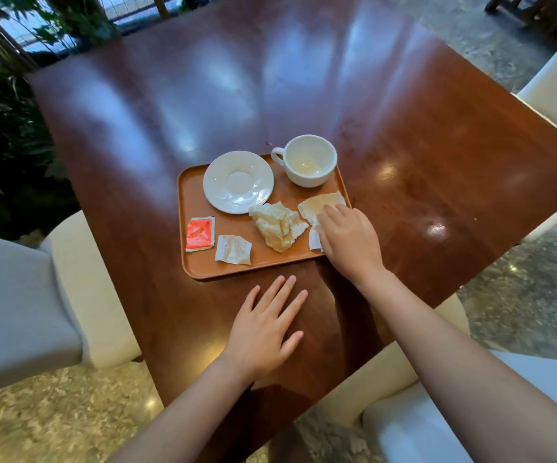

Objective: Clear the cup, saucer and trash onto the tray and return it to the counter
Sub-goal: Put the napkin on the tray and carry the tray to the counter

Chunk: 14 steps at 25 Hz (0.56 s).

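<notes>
on the dark wooden bench (404, 135) sits an orange tray (200, 262) carrying a white saucer (238, 182) at its far left, an empty white cup (307, 162) at its far right, a crumpled napkin (279, 227) in the middle, and an orange packet (199, 234) and a pale torn packet (233, 249) at the near left. the right hand (347, 242) lies on the tray's right edge, fingers (329, 212) spread flat over a torn paper wrapper (320, 203), pressing rather than gripping. the left hand (265, 329) rests open and flat on the bench, just near of the tray, holding nothing.
</notes>
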Each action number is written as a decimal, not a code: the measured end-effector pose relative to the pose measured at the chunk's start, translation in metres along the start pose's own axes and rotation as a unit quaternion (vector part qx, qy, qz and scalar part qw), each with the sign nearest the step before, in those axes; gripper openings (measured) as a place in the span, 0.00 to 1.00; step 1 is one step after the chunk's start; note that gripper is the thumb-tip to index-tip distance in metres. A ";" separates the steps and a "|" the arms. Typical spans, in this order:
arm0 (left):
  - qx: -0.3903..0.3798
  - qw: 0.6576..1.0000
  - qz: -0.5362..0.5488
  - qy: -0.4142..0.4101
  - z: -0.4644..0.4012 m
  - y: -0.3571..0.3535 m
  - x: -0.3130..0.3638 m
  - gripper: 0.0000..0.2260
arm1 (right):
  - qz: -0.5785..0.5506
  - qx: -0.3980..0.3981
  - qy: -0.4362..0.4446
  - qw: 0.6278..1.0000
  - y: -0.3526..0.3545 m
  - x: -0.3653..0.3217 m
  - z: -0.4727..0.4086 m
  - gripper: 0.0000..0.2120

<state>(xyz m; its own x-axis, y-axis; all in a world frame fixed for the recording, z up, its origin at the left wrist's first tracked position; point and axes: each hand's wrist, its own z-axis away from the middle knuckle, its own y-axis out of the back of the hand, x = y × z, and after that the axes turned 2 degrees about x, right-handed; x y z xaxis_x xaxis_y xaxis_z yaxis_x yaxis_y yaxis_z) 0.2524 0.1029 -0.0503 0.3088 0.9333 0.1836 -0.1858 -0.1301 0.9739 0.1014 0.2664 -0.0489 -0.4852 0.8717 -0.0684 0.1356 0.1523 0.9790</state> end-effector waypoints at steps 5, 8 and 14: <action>0.093 0.995 0.020 0.025 -0.010 0.041 -0.031 0.25 | 0.004 -0.029 -0.069 0.997 0.022 0.002 -0.003 0.22; 0.123 0.987 -0.014 0.106 -0.018 0.053 -0.086 0.25 | 0.017 -0.081 -0.118 0.990 0.028 0.012 -0.014 0.27; 0.024 0.972 -0.050 0.229 -0.035 0.057 -0.166 0.27 | 0.068 -0.176 -0.148 0.971 0.024 0.024 -0.034 0.28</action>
<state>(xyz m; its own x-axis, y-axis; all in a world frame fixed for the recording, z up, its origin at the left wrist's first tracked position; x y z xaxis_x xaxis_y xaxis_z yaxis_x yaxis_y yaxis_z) 0.1579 -0.0472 -0.0302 -0.1262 0.9918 0.0194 -0.1284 -0.0357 0.9911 0.0638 0.2754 -0.0209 -0.2064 0.9763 0.0647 -0.1482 -0.0965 0.9842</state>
